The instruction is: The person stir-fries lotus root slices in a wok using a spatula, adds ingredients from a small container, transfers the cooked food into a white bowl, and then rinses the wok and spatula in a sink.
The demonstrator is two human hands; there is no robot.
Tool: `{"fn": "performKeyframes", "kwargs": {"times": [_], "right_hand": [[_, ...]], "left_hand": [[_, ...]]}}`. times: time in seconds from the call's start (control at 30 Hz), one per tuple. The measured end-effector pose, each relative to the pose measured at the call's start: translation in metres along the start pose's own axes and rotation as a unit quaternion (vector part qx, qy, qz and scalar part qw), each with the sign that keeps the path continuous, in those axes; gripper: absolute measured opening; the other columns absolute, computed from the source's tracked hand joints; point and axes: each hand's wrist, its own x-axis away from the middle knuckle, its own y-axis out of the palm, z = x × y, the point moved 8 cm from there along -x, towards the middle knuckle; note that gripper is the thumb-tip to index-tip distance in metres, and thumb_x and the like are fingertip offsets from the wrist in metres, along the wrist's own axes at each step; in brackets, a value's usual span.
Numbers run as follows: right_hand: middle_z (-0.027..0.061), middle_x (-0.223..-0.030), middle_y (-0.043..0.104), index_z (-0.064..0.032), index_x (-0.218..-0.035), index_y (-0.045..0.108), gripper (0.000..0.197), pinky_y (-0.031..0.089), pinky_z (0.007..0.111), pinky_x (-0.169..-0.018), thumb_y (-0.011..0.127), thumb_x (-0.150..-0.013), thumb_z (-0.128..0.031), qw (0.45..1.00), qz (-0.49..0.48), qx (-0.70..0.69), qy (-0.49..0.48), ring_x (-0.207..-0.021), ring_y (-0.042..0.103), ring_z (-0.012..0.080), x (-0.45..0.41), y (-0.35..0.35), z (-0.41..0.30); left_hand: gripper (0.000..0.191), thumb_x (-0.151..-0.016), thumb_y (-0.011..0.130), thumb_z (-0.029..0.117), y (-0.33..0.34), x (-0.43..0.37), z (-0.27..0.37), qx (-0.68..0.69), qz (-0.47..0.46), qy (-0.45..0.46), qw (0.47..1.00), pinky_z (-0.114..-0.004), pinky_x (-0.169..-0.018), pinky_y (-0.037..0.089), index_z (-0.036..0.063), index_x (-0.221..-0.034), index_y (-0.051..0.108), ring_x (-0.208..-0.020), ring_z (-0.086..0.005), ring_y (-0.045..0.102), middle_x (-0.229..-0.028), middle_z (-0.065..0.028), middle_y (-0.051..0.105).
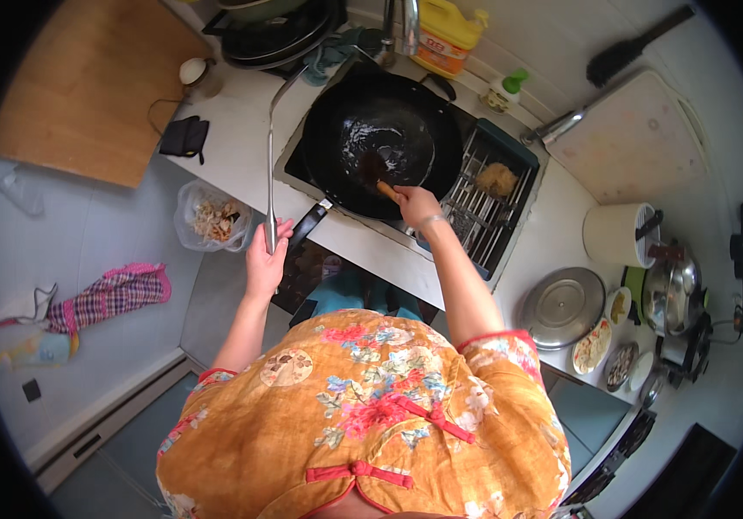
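A large black wok (326,130) sits in the sink under the tap, wet and shiny inside. My right hand (418,206) grips the wooden handle (386,189) of a scrubbing tool, probably a pot brush. Its dark head rests against the inside of the wok and is hard to make out. Left of the wok, my left hand (268,256) holds a long-handled metal cooking utensil (271,165) by the thick end of its handle, thumb across it and fingers partly spread. The utensil's far end bends toward the tap. Near this hand, the wok's long black handle (310,222) juts over the counter edge.
A drying rack (480,194) holding a tan scrubber (497,180) adjoins the wok. Behind stand a metal tap (410,29) and a yellow detergent jug (446,39). A bag of food scraps (212,217) hangs at left. A metal lid (563,308) and several food dishes line the right counter.
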Motion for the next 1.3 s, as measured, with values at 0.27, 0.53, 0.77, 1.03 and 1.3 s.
{"fn": "performKeyframes", "kwargs": {"times": [0.27, 0.53, 0.77, 1.03, 1.3], "right_hand": [[0.0183, -0.094, 0.064, -0.0158, -0.115, 0.061, 0.031, 0.049, 0.044, -0.075, 0.050, -0.088, -0.025, 0.956, 0.227, 0.060, 0.178, -0.088, 0.061, 0.0363, 0.137, -0.086, 0.095], [0.0112, -0.090, 0.064, -0.0133, -0.099, 0.066, 0.023, 0.050, 0.044, -0.070, 0.057, -0.086, -0.030, 0.858, 0.262, 0.352, 0.269, -0.079, 0.062, 0.0332, 0.162, -0.060, 0.093], [0.0006, -0.067, 0.051, -0.0071, -0.100, 0.051, 0.037, 0.039, 0.024, -0.042, 0.042, -0.095, -0.043, 0.688, 0.212, -0.659, 0.220, -0.049, 0.049, 0.0095, 0.180, 0.061, -0.057], [-0.0044, -0.057, 0.039, -0.0110, -0.083, 0.042, 0.017, 0.024, 0.019, -0.032, 0.055, -0.092, -0.019, 0.711, 0.319, -0.585, 0.226, -0.038, 0.032, 0.0037, 0.221, 0.074, -0.035], [-0.0054, -0.055, 0.039, -0.0092, -0.075, 0.043, 0.021, 0.027, 0.019, -0.033, 0.061, -0.086, -0.010, 0.761, 0.373, -0.462, 0.261, -0.038, 0.035, 0.0031, 0.266, 0.075, -0.035]], "left_hand": [[0.029, -0.088, 0.047, 0.001, 0.097, -0.009, 0.005, 0.212, -0.326, -0.168, 0.906, -0.028, -0.085, 0.047, 0.0020, -0.117, 0.044, -0.095, -0.0163, 0.058, -0.115, -0.0156, 0.058], [0.019, -0.088, 0.052, 0.013, 0.182, -0.005, 0.006, 0.238, -0.475, -0.183, 0.827, -0.022, -0.074, 0.040, 0.0100, -0.107, 0.052, -0.094, -0.0078, 0.055, -0.106, -0.0037, 0.064], [0.026, -0.091, 0.049, 0.019, 0.226, 0.007, 0.019, 0.079, -0.510, 0.050, 0.855, -0.033, -0.086, 0.042, 0.0032, -0.111, 0.054, -0.093, -0.0173, 0.054, -0.105, -0.0084, 0.059], [0.034, -0.073, 0.071, 0.018, 0.049, -0.084, 0.005, -0.185, -0.250, 0.207, 0.927, -0.034, -0.074, 0.048, 0.0016, -0.099, 0.056, -0.085, -0.0256, 0.057, -0.090, -0.0121, 0.056], [0.034, -0.087, 0.060, 0.029, 0.079, -0.021, -0.125, 0.375, -0.477, -0.491, 0.625, -0.026, -0.060, 0.048, 0.0060, -0.111, 0.052, -0.070, -0.0136, 0.056, -0.087, -0.0055, 0.060]]}}
